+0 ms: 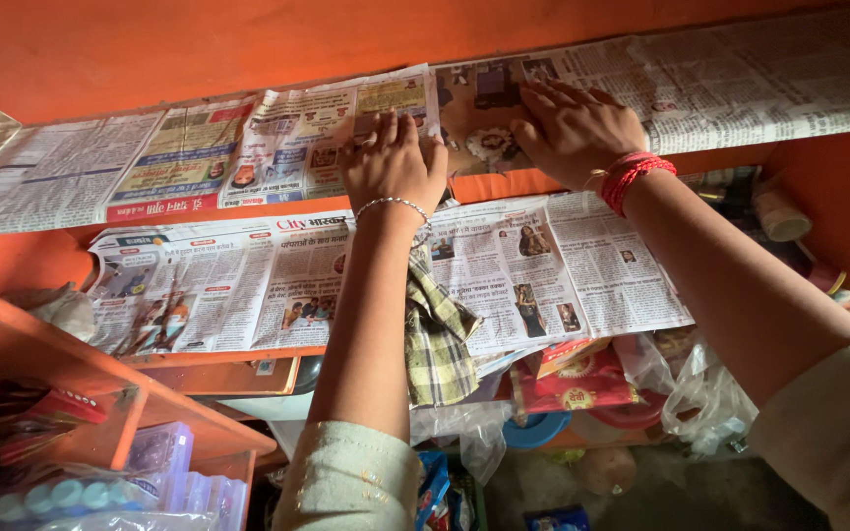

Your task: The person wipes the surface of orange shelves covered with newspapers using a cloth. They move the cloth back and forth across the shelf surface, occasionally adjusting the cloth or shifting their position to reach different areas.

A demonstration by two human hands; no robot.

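**Newspaper lining pressed flat on the upper orange shelf**

Both hands are laid palm-down on the sheets of printed newspaper [386,108] that line the upper orange-painted shelf [504,185]. The left hand [393,165], with a silver bead bracelet at the wrist, rests on the overlap of two sheets; its fingers [386,133] are spread and flat, gripping nothing. The right hand [573,128], with red thread wound round the wrist, lies just beside it at 3 o'clock, its fingers [553,98] likewise extended and open on the paper. The step in hand is judged to be the smoothing and seating of the lining where the sheets meet. The next move would call for even pressure outward from the seam, so that the thin paper is neither creased nor torn, and for the front edge to be kept in line with the shelf lip.

On the lower shelf, at 6 o'clock from the hands, further newspaper [533,265] is spread, and a checked green-and-cream cloth [440,344] hangs over its edge. Below it, a clear plastic bag [705,398] is seen, its contents too dim to tell. At 8 o'clock, clear plastic boxes [164,454] stand on the orange rack; what they hold cannot be made out.
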